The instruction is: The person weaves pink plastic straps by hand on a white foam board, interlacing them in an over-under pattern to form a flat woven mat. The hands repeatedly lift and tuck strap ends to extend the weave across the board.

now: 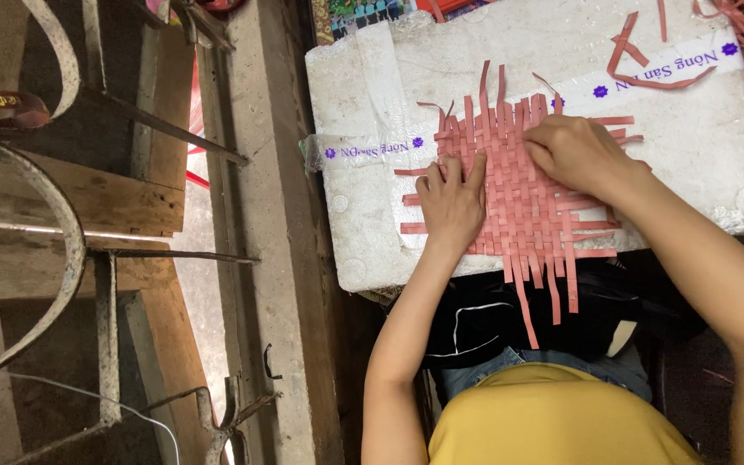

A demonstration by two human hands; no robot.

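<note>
1. Woven mat of pink strips (531,202) lies flat under both hands, on white foam box (691,129).
2. Left hand (451,200) pressed on mat's left edge, fingers spread flat, gripping nothing.
3. Right hand (577,153) loosely curled on mat's upper right part; whether it pinches a strip, cannot tell.
4. Hands apart, mat centre between them.
5. Loose pink strips (647,65) beyond right hand.

A white foam box (372,86), taped along its top, serves as the bench. A woven pink mat (527,207) lies on its near edge. Loose pink strips (647,65) lie far right.
</note>
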